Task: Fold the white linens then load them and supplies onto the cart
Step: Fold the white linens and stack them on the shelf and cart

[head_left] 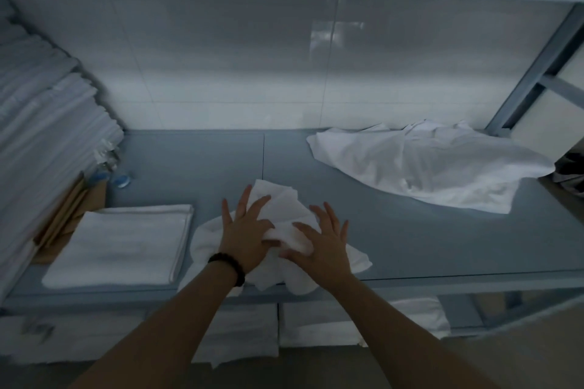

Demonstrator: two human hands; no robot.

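A crumpled white towel (284, 199) lies at the front edge of the grey-blue shelf (410, 246), partly hanging over it. My left hand (245, 230), with a dark band at the wrist, lies on the towel with fingers spread. My right hand (325, 243) rests on the same towel just to the right, fingers spread too. A neatly folded white towel (123, 243) lies flat to the left. A larger unfolded white linen (426, 164) lies rumpled at the back right of the shelf.
A tall stack of folded white linens (41, 123) fills the left side, with brown paper items (69, 211) and small blue-capped bottles (118, 180) beside it. More folded linens (316, 322) sit on the lower shelf. A shelf board runs overhead and a metal frame post (531, 73) stands at right.
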